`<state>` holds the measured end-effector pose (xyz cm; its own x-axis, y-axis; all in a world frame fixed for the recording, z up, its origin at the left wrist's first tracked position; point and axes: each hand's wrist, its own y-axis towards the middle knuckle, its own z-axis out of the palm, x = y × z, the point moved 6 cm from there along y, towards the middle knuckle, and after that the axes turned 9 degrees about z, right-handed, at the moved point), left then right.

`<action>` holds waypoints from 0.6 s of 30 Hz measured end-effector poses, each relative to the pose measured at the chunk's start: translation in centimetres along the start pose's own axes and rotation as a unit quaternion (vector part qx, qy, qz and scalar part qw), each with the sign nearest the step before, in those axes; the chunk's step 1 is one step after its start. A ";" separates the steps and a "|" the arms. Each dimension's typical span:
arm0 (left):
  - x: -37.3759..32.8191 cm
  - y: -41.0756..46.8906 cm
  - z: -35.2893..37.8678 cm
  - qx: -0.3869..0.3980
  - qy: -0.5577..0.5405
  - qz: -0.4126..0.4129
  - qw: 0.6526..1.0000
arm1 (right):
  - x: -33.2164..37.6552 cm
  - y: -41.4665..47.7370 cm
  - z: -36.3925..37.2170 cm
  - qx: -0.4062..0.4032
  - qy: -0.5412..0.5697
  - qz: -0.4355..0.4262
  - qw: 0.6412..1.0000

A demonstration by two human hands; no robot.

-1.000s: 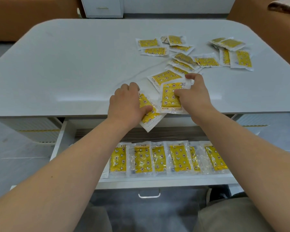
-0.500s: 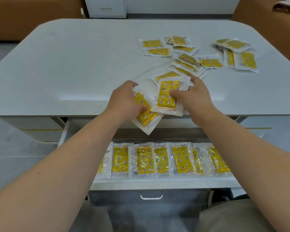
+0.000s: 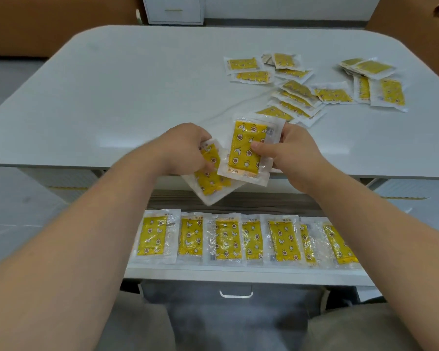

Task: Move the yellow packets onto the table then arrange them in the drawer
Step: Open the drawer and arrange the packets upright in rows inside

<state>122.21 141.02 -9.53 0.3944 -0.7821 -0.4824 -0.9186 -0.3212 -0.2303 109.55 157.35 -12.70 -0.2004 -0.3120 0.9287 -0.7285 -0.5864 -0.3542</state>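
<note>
Yellow packets [image 3: 243, 150] being pinched, one by right hand [image 3: 293, 150], another [image 3: 209, 176] by left hand [image 3: 185, 148], above open drawer [image 3: 238, 273] at table [image 3: 127, 97] edge.

Forearms reach forward; left hand [image 3: 188, 148] grips a tilted packet [image 3: 211, 183], right hand [image 3: 294, 153] pinches an upright packet [image 3: 243, 150].

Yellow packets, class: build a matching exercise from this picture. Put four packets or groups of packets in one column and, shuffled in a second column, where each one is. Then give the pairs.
Column one
1. left packet, in the left hand
2. right packet, in the right hand
3. neat row of packets
4. loose packets

Column two
A. scattered on the table, far right
B. lying in the open drawer
C. on top, overlapping the other held packet
D. tilted, partly under the other held packet

Pairs: 1-D, 2-C, 3-B, 4-A
</note>
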 end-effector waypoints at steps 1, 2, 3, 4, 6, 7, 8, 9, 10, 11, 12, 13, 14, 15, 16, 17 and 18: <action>0.4 -0.7 -0.5 0.046 0.021 -0.002 0.999 | 0.1 -0.3 0.4 0.015 -0.003 0.001 1.000; 1.0 -1.4 -0.8 0.094 0.046 -0.007 0.994 | 0.1 -0.6 0.9 0.028 -0.011 0.001 1.000; 1.7 -2.1 -0.8 0.144 0.082 -0.018 0.986 | 0.0 -1.0 1.5 0.040 -0.020 0.002 0.999; 2.6 -2.7 -0.5 0.195 0.131 -0.034 0.972 | -0.1 -1.5 2.3 0.054 -0.032 0.002 0.998; 4.7 -3.1 0.8 0.271 0.231 -0.062 0.932 | -0.8 -2.4 4.2 0.077 -0.071 0.007 0.994; 5.9 -3.0 1.7 0.297 0.267 -0.074 0.914 | -1.3 -2.8 5.2 0.086 -0.099 0.012 0.991; 7.3 -3.0 2.5 0.315 0.291 -0.087 0.899 | -1.9 -3.1 6.4 0.093 -0.128 0.018 0.987; 8.6 -2.9 3.2 0.322 0.304 -0.098 0.891 | -2.5 -3.5 7.6 0.100 -0.155 0.026 0.982; 9.8 -2.9 3.7 0.325 0.310 -0.105 0.887 | -3.3 -3.6 8.8 0.107 -0.181 0.034 0.977; 10.7 -3.0 4.2 0.329 0.310 -0.109 0.885 | -4.1 -3.8 9.9 0.115 -0.202 0.043 0.972; 11.5 -3.3 4.7 0.337 0.308 -0.109 0.883 | -4.9 -3.9 11.0 0.124 -0.215 0.055 0.967; 12.2 -3.6 5.1 0.343 0.303 -0.109 0.882 | -5.8 -3.9 12.1 0.133 -0.221 0.070 0.964; 12.8 -3.8 5.5 0.346 0.299 -0.108 0.883 | -6.7 -4.0 13.0 0.140 -0.225 0.082 0.961; 13.5 -4.0 5.9 0.345 0.295 -0.105 0.885 | -7.5 -3.9 13.7 0.142 -0.228 0.090 0.959; 14.0 -4.3 6.1 0.342 0.291 -0.105 0.887 | -8.1 -3.8 14.4 0.143 -0.231 0.096 0.958; 14.6 -4.4 6.4 0.336 0.287 -0.106 0.891 | -8.5 -3.7 14.9 0.142 -0.232 0.100 0.957; 15.0 -4.5 6.5 0.326 0.284 -0.109 0.895 | -8.9 -3.7 15.3 0.141 -0.232 0.102 0.957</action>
<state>132.48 134.21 -21.24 0.3163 -0.9435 0.0984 -0.5380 -0.2638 -0.8006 124.03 150.83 -21.32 0.0403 -0.7016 0.7115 -0.4856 -0.6361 -0.5997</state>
